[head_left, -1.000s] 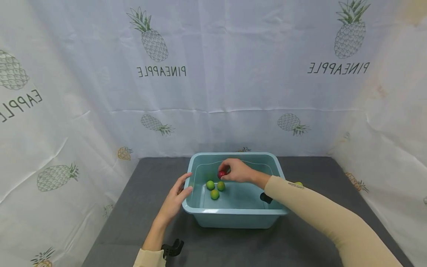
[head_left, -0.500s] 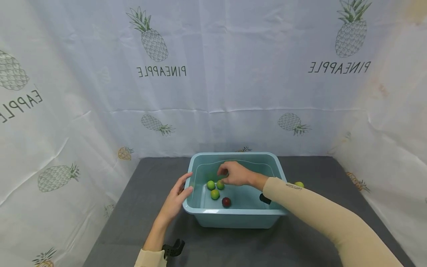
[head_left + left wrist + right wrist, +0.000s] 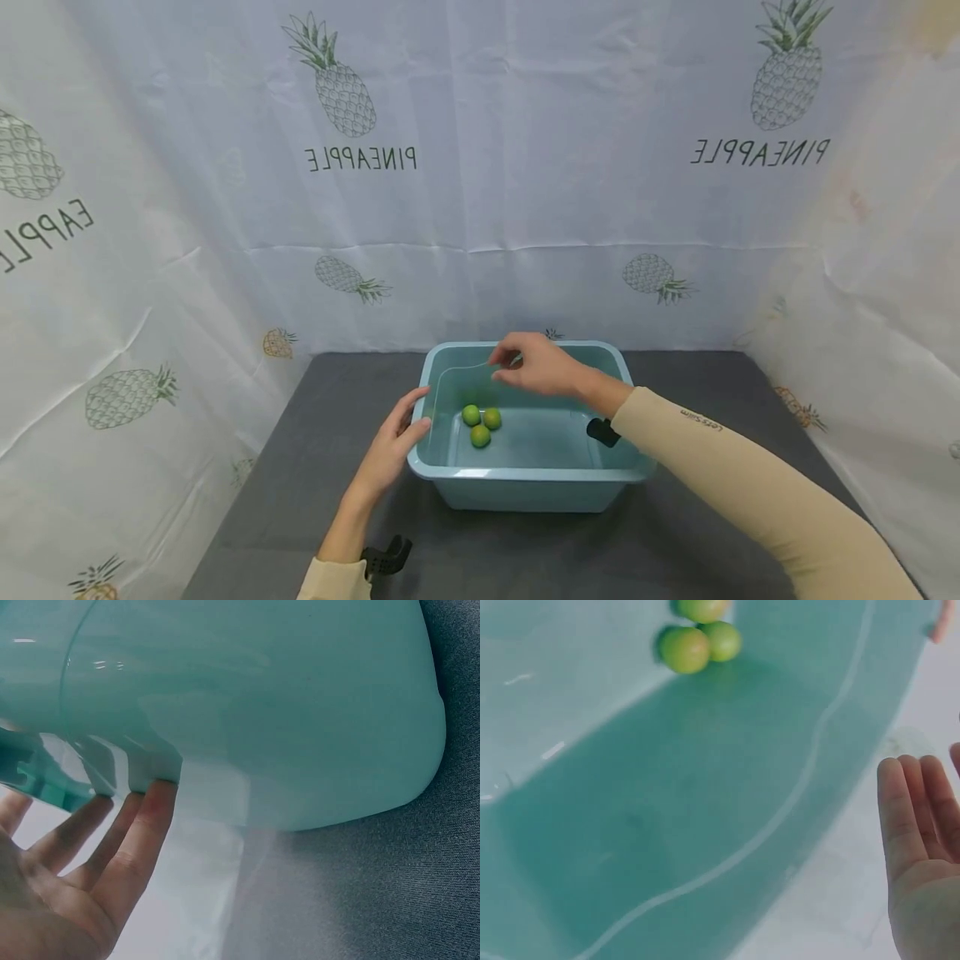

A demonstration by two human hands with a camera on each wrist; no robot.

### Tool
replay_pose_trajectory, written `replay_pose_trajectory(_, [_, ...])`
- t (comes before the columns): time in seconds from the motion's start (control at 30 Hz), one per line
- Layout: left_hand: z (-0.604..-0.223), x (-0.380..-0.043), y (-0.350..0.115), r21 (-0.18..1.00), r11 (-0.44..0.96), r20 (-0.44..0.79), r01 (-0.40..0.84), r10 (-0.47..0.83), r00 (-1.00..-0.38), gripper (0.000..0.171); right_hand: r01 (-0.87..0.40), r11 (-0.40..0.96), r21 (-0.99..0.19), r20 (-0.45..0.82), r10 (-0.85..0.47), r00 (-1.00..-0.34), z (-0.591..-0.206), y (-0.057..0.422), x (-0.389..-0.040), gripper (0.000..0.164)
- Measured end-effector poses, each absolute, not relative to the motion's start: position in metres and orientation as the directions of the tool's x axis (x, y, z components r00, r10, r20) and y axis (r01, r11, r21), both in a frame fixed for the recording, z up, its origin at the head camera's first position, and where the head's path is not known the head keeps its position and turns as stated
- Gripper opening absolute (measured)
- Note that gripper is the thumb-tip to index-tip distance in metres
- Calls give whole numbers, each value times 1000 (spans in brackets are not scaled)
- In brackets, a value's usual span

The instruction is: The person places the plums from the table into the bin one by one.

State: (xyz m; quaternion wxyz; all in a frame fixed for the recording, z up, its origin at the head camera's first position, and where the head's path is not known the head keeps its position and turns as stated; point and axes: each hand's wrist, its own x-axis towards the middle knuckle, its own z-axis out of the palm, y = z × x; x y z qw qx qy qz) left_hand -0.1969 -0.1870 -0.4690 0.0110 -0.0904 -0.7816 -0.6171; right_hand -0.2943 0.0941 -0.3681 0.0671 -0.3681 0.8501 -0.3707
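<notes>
A light blue plastic basin stands on the dark tabletop. Three small green limes lie close together on its floor, towards the left; the right wrist view shows the same limes touching one another. My left hand rests at the basin's left rim; in the left wrist view its fairly straight fingertips touch the outer wall. Over the far part of the basin hovers my right hand, holding nothing, its fingers extended in the right wrist view. No dark red fruit shows now; the near wall hides part of the floor.
Behind the table hangs a white cloth printed with pineapples, and more of it covers both sides. Dark grey tabletop shows around the basin. The right sleeve crosses the basin's right rim.
My right hand let go of a dark red fruit, seen near the basin's front half a second ago and now out of sight. The hand has since risen; my left hand stayed put.
</notes>
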Motion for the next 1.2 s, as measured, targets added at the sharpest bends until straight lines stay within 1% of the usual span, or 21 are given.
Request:
replay_pose_trajectory(0.37, [-469,-196,-187,963,222,127,155,134,-983,51,-587,430,-687,255,-613,-748,-329,114,-279,19])
replay_pose_trajectory(0.53, [-469,-197,-188,962,227,123,149,128,-984,51,-614,402,-679,316,-595,-739,-319,124,-273,19])
replay_pose_trajectory(0.67, [-468,-197,-188,961,237,116,142,120,-986,51,-613,401,-681,345,-563,-751,-313,136,-268,16])
replay_pose_trajectory(0.87, [-467,-198,-187,963,235,108,134,120,-987,52,-600,437,-670,374,-500,-781,-311,154,-258,13])
replay_pose_trajectory(1.2, [-468,-199,-187,962,240,109,133,111,-988,52,-614,498,-612,439,-432,-788,-324,184,-239,15])
